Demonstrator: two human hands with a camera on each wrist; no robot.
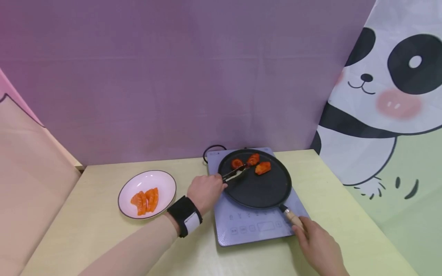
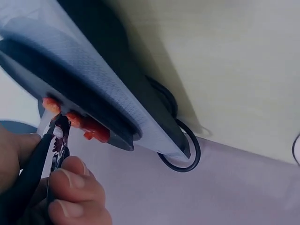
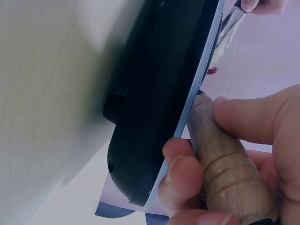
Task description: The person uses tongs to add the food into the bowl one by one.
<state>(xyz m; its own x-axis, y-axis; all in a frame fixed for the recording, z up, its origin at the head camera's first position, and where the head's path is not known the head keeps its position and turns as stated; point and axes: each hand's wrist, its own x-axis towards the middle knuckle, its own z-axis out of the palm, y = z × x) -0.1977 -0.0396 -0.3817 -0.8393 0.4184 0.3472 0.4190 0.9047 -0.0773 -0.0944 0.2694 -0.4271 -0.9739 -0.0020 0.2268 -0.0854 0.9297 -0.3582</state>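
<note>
Black frying pan (image 1: 259, 191) on induction cooktop (image 1: 226, 234), right rim reaching its edge. Left hand (image 1: 205, 193) grips tongs (image 1: 236, 174), tips among three reddish food pieces (image 1: 263, 168) toward the far rim; pan floor shows nearward. Right hand (image 1: 319, 243) grips wooden handle (image 1: 294, 219) at cooktop's near right corner. Worktop (image 1: 100, 184) strip separates plate (image 1: 152, 178) of salmon slices (image 1: 139, 202).

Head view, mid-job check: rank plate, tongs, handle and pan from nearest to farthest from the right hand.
1. Handle: gripped by the right hand.
2. Pan: just beyond the handle, on the cooker.
3. Tongs: over the pan's left side, in the left hand.
4. Plate: left of the left hand.
</note>
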